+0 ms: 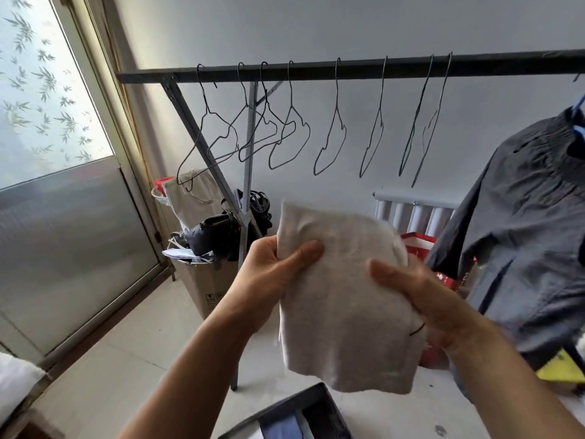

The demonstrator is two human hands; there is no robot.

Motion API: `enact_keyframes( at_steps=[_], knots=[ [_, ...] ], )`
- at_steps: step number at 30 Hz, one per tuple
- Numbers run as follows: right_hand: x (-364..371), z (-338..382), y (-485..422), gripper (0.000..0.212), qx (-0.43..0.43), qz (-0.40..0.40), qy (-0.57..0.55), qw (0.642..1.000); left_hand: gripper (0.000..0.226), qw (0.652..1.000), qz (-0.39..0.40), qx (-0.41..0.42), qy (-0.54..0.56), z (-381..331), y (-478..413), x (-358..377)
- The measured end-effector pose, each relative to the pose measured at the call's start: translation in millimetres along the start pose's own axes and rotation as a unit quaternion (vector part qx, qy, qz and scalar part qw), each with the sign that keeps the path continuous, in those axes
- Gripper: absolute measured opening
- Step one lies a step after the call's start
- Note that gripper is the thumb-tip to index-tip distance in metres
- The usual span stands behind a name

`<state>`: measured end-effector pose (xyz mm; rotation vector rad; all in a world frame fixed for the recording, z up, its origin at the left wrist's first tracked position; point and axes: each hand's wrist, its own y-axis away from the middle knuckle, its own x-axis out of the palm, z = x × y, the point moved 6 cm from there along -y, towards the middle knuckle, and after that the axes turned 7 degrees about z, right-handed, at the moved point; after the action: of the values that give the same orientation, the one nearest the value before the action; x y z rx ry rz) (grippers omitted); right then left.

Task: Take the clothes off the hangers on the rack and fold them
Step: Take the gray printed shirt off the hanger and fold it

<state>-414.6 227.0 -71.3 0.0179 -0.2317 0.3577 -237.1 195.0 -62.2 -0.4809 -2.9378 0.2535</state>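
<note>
Frosted window [47,99] with a bamboo-leaf pattern on my left, a cardboard box [205,286] stuffed with black bags below it, a white radiator [414,213] on the back wall, and a red bag [421,245] just in front.

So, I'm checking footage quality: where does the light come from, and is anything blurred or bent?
Head view: daylight enters through the window at left, brightening the wall beside it; the rack bar bows from wide-angle distortion; the white cloth and both hands look slightly soft; the grey shirt stays dim.
</note>
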Motion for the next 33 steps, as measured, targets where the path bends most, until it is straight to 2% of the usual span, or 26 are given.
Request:
enact_keyframes(
  at_steps=[2, 4, 7, 9, 11, 13, 16, 18, 21, 24, 26, 28, 30, 31, 33],
  knots=[
    [-5.5, -0.2, -2.9, 0.033, 0.0, -0.04, -0.019, 0.999, 0.023, 0.999, -0.019, 0.008, -0.032, -3.8, -0.5, -4.1],
    [-8.5, 5.7, -4.8, 0.015, -0.021, -0.077, -0.029, 0.996, 0.037, 0.997, -0.054, 0.009, -0.061, -4.6, -1.9, -8.8],
    [-8.1, 13.4, -5.7, 0.011, -0.046, -0.107, -0.022, 0.993, 0.068, 0.993, -0.107, -0.004, -0.054, -3.3, -1.4, -11.5],
    [-10.1, 17.7, -6.3, 0.011, -0.05, -0.127, -0.029, 0.99, 0.076, 0.998, -0.061, 0.013, 0.01, -3.5, -0.4, -8.0],
    [-13.4, 21.0, -6.5, 0.011, -0.045, -0.14, -0.044, 0.988, 0.075, 0.998, 0.032, 0.042, 0.031, -7.6, 2.9, -0.1],
    [-14.7, 23.6, -6.5, 0.012, -0.038, -0.146, -0.055, 0.987, 0.071, 0.993, 0.092, 0.067, -0.042, -8.2, 4.1, 4.4],
    [-15.7, 24.7, -8.4, 0.012, -0.032, -0.147, -0.063, 0.987, 0.069, 0.978, 0.061, 0.079, -0.185, -10.4, 1.8, -0.3],
    [-18.9, 23.6, -8.7, 0.015, -0.023, -0.157, -0.069, 0.985, 0.067, 0.949, 0.03, 0.089, -0.301, -17.3, 1.3, -2.7],
    [-20.2, 21.2, -8.5, 0.009, 0.007, -0.147, -0.081, 0.986, 0.063, 0.886, 0.022, 0.139, -0.441, -31.8, 4.4, -1.3],
    [-20.7, 17.6, -9.3, 0.032, 0.041, -0.131, -0.067, 0.988, 0.046, 0.833, 0.04, 0.2, -0.515, -43.7, 7.4, 0.1],
    [-21.5, 17.8, -10.0, 0.033, 0.05, -0.133, -0.061, 0.988, 0.033, 0.811, 0.035, 0.221, -0.541, -47.3, 8.2, -1.4],
    [-21.7, 17.1, -10.4, 0.035, 0.054, -0.128, -0.074, 0.988, 0.03, 0.795, 0.012, 0.243, -0.555, -50.8, 9.9, -4.5],
    [-23.4, 14.9, -11.8, 0.04, 0.059, -0.119, -0.092, 0.987, 0.033, 0.803, -0.014, 0.251, -0.54, -54.0, 11.6, -8.6],
    [-23.7, 14.2, -12.0, 0.043, 0.061, -0.114, -0.099, 0.987, 0.032, 0.826, -0.012, 0.243, -0.509, -54.7, 11.6, -9.4],
    [-24.7, 13.7, -12.2, 0.053, 0.056, -0.106, -0.108, 0.987, 0.028, 0.901, 0.029, 0.188, -0.391, -49.1, 10.5, -8.9]
  ],
)
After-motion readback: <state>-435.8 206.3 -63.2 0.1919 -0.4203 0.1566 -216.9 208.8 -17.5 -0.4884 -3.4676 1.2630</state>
